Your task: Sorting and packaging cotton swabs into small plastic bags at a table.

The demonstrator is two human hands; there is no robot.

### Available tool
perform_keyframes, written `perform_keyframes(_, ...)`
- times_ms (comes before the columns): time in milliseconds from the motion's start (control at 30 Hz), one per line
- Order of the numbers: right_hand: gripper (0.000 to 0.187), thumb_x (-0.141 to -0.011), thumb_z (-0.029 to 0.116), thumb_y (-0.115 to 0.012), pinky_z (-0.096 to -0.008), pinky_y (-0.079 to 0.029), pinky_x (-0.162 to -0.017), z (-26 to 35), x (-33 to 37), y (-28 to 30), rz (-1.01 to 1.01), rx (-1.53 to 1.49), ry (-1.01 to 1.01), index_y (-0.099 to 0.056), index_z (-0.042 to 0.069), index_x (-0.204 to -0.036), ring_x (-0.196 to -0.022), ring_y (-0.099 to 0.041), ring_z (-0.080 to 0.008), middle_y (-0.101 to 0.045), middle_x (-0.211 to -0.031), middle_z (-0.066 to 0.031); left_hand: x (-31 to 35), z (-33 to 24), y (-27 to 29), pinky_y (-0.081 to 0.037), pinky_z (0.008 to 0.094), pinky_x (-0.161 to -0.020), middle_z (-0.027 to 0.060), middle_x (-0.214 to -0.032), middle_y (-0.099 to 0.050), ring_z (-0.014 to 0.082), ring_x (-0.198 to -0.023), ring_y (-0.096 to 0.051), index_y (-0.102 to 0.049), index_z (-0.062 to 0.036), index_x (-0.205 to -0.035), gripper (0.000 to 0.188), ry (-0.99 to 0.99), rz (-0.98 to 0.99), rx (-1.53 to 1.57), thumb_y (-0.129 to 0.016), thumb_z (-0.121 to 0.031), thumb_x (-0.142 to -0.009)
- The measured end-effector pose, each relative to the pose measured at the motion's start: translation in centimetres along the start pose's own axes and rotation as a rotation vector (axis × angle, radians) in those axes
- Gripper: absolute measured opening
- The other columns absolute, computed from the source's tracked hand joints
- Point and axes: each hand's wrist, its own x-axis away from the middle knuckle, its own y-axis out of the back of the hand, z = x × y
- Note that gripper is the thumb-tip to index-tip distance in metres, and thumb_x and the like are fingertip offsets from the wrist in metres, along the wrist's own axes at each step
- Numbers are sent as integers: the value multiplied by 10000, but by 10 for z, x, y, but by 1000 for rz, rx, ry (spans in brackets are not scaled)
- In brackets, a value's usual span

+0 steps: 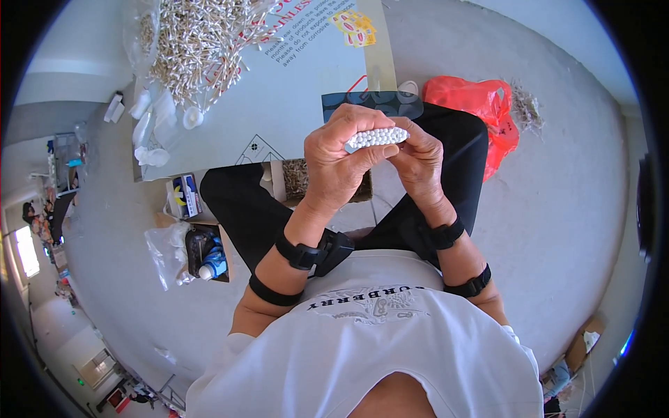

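Observation:
A tight bundle of cotton swabs (378, 137) is held between my two hands, its white cotton tips packed together and facing up. My left hand (336, 150) wraps the bundle's left end, with thumb and forefinger along its sides. On the right end, the fingers of my right hand (420, 155) press closed. The lower part of the bundle is hidden by my hands. Beyond them to the left, a large heap of loose cotton swabs (198, 49) lies on the table (279, 90).
Yellow printed labels (355, 29) and a dark see-through sheet (341, 106) lie on the table. A box of swabs (296, 177) sits low between my knees. On the floor are a red plastic bag (463, 97), scattered swabs (527, 108) and a box with a blue bottle (213, 265).

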Motion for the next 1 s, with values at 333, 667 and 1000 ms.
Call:
perform_keyframes(333, 242, -828, -43, -675, -234, -482, -818, 6, 2, 0, -8, 1, 17, -677, -1, -1067, -881, -584, -75, -668, -952, -22, -3, -3, -5, -512, 294, -833, 55, -926, -701, 175, -928, -644, -717, -47, -934, 258, -68, 2, -29, -824, -41, -699)
perform_keyframes(667, 237, -817, -60, -660, -248, -480, -823, 2, 5, 2, -43, -7, 64, -675, -8, -1048, -902, -600, -104, -675, -976, -49, -1, -6, -10, -504, 294, -835, 32, -909, -701, 168, -922, -633, -725, -67, -922, 263, -34, -4, -3, -831, -44, -683)
perform_keyframes(1000, 185, -838, -23, -696, -217, -484, -758, -6, 9, 5, -66, -24, 14, -673, -12, -1021, -831, -602, -79, -679, -921, -25, 5, -8, -10, -506, 270, -848, 53, -991, -681, 131, -941, -623, -676, -23, -1049, 308, 100, 11, 108, -777, -12, -758)
